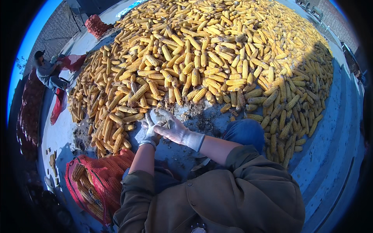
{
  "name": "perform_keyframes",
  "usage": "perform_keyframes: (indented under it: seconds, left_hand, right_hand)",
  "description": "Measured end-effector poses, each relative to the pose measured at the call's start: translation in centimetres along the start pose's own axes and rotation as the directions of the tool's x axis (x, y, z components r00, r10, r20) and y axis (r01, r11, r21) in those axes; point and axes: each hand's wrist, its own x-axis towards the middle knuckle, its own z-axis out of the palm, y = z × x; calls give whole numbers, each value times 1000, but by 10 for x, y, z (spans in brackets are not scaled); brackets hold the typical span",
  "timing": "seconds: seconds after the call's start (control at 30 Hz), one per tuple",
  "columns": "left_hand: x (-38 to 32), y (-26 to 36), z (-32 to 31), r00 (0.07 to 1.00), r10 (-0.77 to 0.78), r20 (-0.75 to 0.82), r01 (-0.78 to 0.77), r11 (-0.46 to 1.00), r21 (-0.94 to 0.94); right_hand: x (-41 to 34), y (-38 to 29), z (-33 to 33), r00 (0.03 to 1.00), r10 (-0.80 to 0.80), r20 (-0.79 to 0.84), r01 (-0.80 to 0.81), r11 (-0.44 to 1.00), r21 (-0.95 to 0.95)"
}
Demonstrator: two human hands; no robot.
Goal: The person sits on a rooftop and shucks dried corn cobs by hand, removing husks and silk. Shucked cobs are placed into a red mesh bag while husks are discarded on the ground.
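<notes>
My left hand [151, 133], in a pale work glove, is raised with its fingers apart. My right hand [176, 131], gloved the same way, meets it, its thumb lying across the left palm. Whether something small sits between the right fingers cannot be made out. Just beyond both hands rises a big heap of husked yellow corn cobs [201, 67]. Loose chaff and kernels [195, 112] litter the concrete at the heap's near edge. Beside my left forearm, a red mesh sack [116, 169] lies with its mouth toward me, and corn cobs [87, 186] show inside.
At the left, a person [48, 71] sits by the heap with red mesh [72, 62]. Filled sacks [30, 113] are stacked behind that person. Another filled red sack [96, 26] stands farther back. Concrete steps [326, 139] run along the right. My bent knee [246, 134] is close to the cobs.
</notes>
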Motion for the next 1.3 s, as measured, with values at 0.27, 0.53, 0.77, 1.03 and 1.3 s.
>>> perform_keyframes:
  seconds: [0.27,0.53,0.77,1.03,1.3]
  left_hand:
    - [3,32,-19,930,-355,96,139,95,-986]
    - [-28,77,-56,978,-93,186,155,-276,-949]
    - [-10,57,-28,928,-287,237,136,-332,-934]
    - [-28,30,-18,939,-310,151,58,-291,-955]
    - [-25,42,-25,936,-308,170,100,-231,-968]
  right_hand:
    - [42,37,-106,786,150,-599,-199,980,-17]
    - [-6,-155,10,930,-232,-286,256,966,48]
    - [-45,-197,33,967,-245,74,199,903,381]
    - [-44,-206,40,969,-205,136,123,884,452]
    - [41,-14,-148,631,68,-773,-233,967,-105]
